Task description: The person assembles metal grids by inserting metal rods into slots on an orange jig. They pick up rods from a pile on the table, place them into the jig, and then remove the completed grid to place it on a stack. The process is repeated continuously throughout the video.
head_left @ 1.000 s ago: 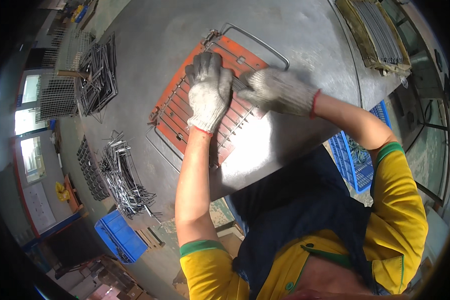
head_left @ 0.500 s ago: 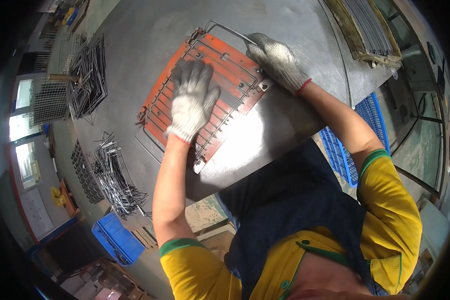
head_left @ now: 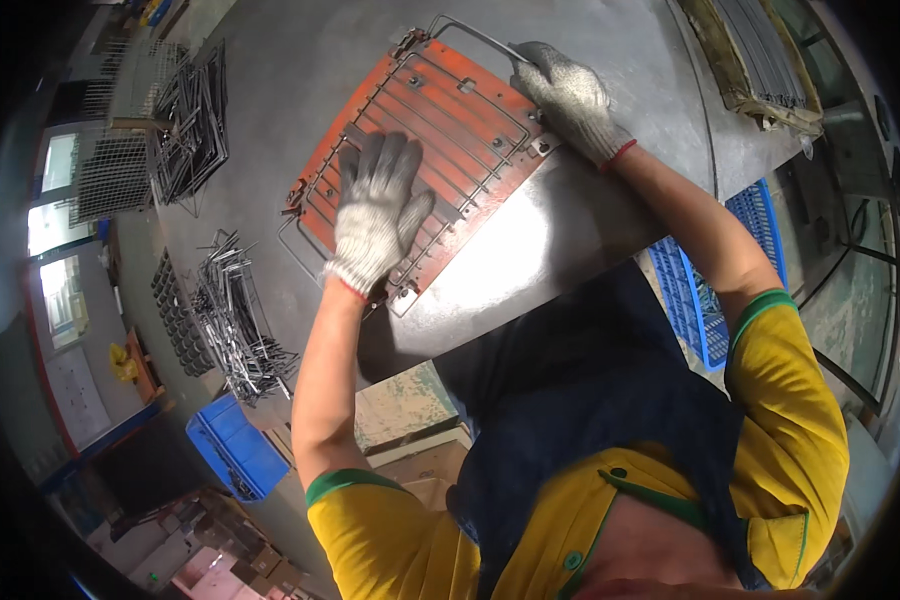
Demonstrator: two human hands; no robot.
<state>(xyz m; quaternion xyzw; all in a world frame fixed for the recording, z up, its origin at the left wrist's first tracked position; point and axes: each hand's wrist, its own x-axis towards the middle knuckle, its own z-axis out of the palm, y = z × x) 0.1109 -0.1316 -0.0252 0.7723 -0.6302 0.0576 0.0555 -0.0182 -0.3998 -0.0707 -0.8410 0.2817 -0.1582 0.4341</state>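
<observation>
An orange jig plate (head_left: 467,128) lies on the grey metal workbench (head_left: 310,60), with a wire rack (head_left: 390,140) of thin steel rods laid over it. My left hand (head_left: 375,215), in a grey knit glove, presses flat on the rods near the plate's near edge, fingers spread. At the plate's far right corner, by the rack's wire loop handle (head_left: 470,30), rests my right hand (head_left: 568,95), gloved too. Whether its fingers hold the wire I cannot tell.
Heaps of bent wire parts (head_left: 235,325) and stacked wire grids (head_left: 185,115) lie along the bench's left side. A blue crate (head_left: 235,445) stands lower left, a blue basket (head_left: 705,290) at the right. A worn tray of metal rods (head_left: 760,60) sits top right.
My right hand slid from beside my left hand out to the plate's far right corner. My left hand stayed flat on the rods.
</observation>
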